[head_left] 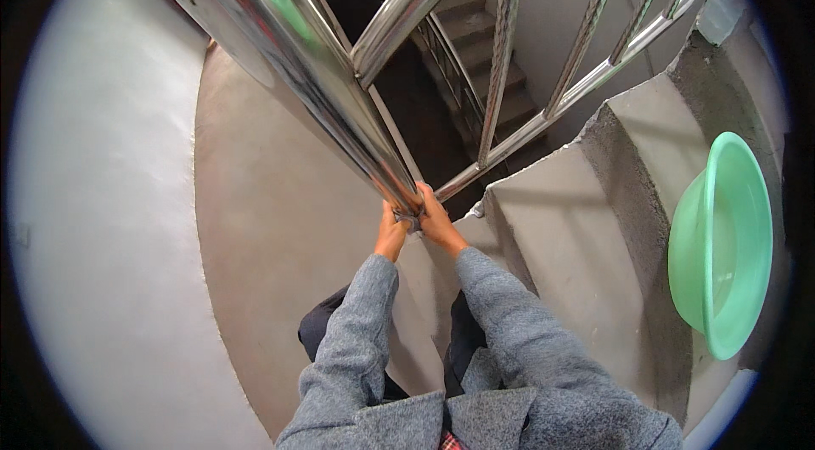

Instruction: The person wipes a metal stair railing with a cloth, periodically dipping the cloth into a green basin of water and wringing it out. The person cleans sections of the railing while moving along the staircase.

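A thick polished-metal newel post (331, 112) stands before me, and both hands close around its lower end. My left hand (390, 232) wraps the post from the left, thumb up along the metal. On the other side, my right hand (438, 219) grips it with fingers partly hidden behind. Between the hands shows a small dark grey patch (409, 219); whether it is a cloth or the post's foot, I cannot tell. A shiny bottom rail (516, 143) runs off to the upper right from near my right hand, carrying twisted metal balusters (500, 61).
Concrete steps (560, 195) curve up on the right, and a light green plastic basin (691, 252) sits there. Beyond the railing, a dark stairwell (420, 106) drops to a lower flight (471, 36). A white wall (108, 195) curves along the left of the concrete landing (267, 208).
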{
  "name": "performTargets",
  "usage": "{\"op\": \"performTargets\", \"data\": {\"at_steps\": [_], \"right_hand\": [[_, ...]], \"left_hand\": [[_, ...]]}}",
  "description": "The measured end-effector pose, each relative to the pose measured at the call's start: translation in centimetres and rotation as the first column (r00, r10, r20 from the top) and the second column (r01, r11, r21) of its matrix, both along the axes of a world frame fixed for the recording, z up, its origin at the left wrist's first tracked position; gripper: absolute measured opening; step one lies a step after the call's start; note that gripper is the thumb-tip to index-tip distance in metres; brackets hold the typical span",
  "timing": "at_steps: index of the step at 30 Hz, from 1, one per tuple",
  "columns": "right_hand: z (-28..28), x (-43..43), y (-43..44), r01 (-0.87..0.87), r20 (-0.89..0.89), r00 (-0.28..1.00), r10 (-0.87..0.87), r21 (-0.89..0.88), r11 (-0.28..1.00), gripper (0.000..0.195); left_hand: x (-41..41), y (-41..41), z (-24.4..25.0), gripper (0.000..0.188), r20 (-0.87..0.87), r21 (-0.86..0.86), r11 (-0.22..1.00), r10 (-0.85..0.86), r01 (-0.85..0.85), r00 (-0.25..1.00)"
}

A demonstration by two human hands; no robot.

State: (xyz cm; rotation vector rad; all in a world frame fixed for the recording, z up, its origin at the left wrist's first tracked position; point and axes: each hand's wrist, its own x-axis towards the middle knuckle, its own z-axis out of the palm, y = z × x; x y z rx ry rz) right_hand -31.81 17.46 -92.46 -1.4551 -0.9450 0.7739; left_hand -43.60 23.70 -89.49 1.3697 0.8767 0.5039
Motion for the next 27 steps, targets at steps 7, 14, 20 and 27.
{"op": "performTargets", "data": {"at_steps": [7, 14, 20, 27], "right_hand": [[-1.8, -3.4, -1.0, 0.321, -0.037, 0.945, -0.324, -0.069, 0.944, 0.064], [-6.0, -4.3, -1.9, 0.302, -0.630, 0.540, -0.558, -0.473, 0.827, 0.052], [-3.9, -2.8, -1.8, 0.543, -0.759, 0.440, -0.481, -0.202, 0.815, 0.078], [-13.1, -5.7, 2.1, 0.461, -0.301, 0.779, -0.549, -0.319, 0.828, 0.077]], "left_hand": [[-1.0, -3.5, -4.5, 0.040, 0.130, -0.581, 0.813, 0.132, -0.032, 0.983], [-1.5, -2.5, -5.8, 0.042, -0.143, -0.400, 0.812, 0.404, -0.426, 0.904], [1.4, -0.6, -0.8, 0.048, -0.088, 0.087, 0.974, 0.216, -0.208, 0.973], [-0.6, 0.0, -6.5, 0.061, -0.125, -0.190, 0.980, 0.043, -0.067, 0.991]]}}
